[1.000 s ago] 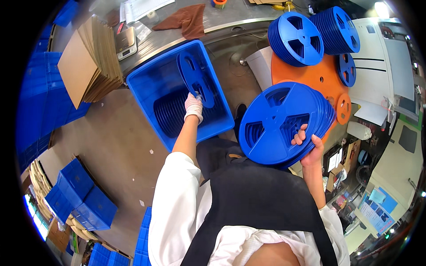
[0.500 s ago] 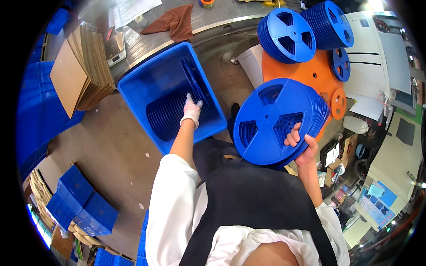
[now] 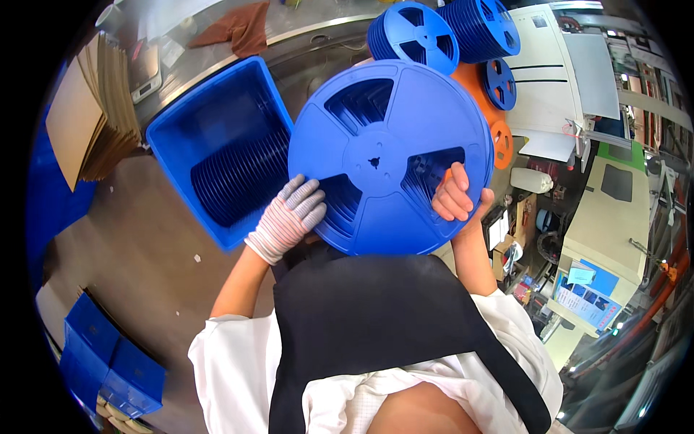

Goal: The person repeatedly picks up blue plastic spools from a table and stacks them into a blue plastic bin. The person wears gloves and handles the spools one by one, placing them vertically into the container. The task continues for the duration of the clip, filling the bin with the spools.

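The stack of large blue reels (image 3: 383,145) is positioned in front of the person's torso, its flat face toward the viewer and its three windows visible. The right hand (image 3: 459,199), bare, grasps the stack at its right side: the fingers are bent within the right window and the thumb lies outside the rim, so that the rim section sits between them. The left hand (image 3: 285,219), in a striped glove with grey fingertips, is at the lower-left rim; its fingers are extended and slightly spread against the edge. Whether they clamp the reels or only touch them cannot be told. To the left of the stack is a blue bin (image 3: 206,116), with a row of dark blue reels (image 3: 238,177) standing on edge inside. Beyond the stack, an orange surface (image 3: 470,78) is partly covered from view; two further reel stacks and a smaller blue reel (image 3: 500,84) are located there, with an orange disc (image 3: 502,145) near its side. A grey worktop (image 3: 296,14) runs along the upper left and carries a brown cloth (image 3: 235,29) and a scale (image 3: 146,76). Cardboard sheets (image 3: 76,116) stand beside the scale.
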The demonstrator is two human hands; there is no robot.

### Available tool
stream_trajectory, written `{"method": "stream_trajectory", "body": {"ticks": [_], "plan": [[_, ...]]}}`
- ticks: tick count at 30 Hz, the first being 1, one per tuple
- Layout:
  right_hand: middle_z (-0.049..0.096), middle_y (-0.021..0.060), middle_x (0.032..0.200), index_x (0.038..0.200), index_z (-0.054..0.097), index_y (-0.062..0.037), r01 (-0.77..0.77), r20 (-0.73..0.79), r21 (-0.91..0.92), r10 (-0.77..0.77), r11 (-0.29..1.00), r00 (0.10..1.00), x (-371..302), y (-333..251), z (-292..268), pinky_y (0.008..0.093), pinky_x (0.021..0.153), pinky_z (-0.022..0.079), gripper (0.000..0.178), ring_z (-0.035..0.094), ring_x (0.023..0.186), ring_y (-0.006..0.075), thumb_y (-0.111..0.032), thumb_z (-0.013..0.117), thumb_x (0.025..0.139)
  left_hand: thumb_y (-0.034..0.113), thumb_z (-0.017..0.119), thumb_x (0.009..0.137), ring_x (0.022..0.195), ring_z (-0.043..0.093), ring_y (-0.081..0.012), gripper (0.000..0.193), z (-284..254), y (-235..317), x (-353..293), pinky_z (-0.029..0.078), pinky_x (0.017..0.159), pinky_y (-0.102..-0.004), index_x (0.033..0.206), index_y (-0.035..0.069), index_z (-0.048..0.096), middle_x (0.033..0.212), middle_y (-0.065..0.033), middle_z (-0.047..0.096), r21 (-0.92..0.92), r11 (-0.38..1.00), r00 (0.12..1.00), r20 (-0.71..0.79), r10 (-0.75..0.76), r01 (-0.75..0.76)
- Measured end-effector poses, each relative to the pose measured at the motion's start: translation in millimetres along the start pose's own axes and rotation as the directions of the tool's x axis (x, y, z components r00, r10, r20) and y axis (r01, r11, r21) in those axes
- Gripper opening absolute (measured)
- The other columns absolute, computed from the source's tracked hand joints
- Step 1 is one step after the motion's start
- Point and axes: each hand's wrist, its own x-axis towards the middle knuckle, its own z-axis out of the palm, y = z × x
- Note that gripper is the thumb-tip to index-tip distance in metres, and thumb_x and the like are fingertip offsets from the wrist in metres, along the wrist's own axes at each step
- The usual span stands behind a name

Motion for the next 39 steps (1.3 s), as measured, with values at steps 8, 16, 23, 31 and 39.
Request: {"method": "stream_trajectory", "body": {"ticks": [8,16,23,31,39], "plan": [[0.051,-0.0007,0.071,0.107,0.047,-0.0052,-0.032,-0.070,0.054,0.035,0.998,0.997,8,24,2,0.0308,0.066,0.044,0.043,0.051,0.061,0.0124,-0.033,0.071,0.084,0.009,0.062,0.075,0.116,0.058,-0.0390,0.033,-25,18,-39,0.052,0.095,-0.0472,0.107,0.003,0.060,0.118,-0.0183,0.062,0.050,0.990,0.990,0.033,-0.135,0.133],[0.065,0.0119,0.097,0.126,0.052,0.0034,-0.026,-0.445,-0.232,-0.083,0.972,0.892,14,42,8,0.0408,0.077,0.054,0.052,0.062,0.086,0.0249,-0.031,0.061,0.089,-0.009,0.049,0.088,0.101,0.069,-0.0222,0.035,-26,39,-96,0.056,0.086,-0.0355,0.119,0.004,0.061,0.114,-0.0118,0.068,-0.687,0.435,0.701,0.153,-0.697,0.582],[0.063,0.0087,0.091,0.121,0.055,0.0014,0.017,-0.453,-0.201,-0.109,0.979,0.885,0,41,-2,0.0383,0.076,0.051,0.047,0.058,0.082,0.0220,-0.029,0.064,0.086,0.003,0.061,0.091,0.109,0.064,-0.0327,0.027,-51,25,-102,0.061,0.085,-0.0427,0.117,0.005,0.055,0.108,-0.0148,0.065,-0.948,-0.317,0.463,0.270,-0.844,-0.026],[0.062,0.0090,0.090,0.119,0.055,0.0013,0.009,-0.471,-0.238,-0.123,0.971,0.873,-2,31,-7,0.0379,0.074,0.052,0.047,0.060,0.080,0.0214,-0.028,0.065,0.084,-0.001,0.061,0.090,0.107,0.064,-0.0349,0.030,-38,11,-103,0.062,0.083,-0.0441,0.119,0.004,0.052,0.109,-0.0164,0.063,-0.934,-0.339,0.331,0.286,-0.899,-0.115],[0.062,0.0100,0.085,0.116,0.055,0.0017,-0.026,-0.530,-0.314,-0.152,0.949,0.834,-8,18,-21,0.0378,0.072,0.053,0.048,0.061,0.077,0.0219,-0.027,0.067,0.078,0.001,0.052,0.092,0.102,0.065,-0.0232,0.032,28,-75,-87,0.058,0.079,-0.0385,0.124,0.005,0.048,0.112,-0.0111,0.065,-0.839,-0.228,-0.021,0.250,-0.968,0.494]]}}
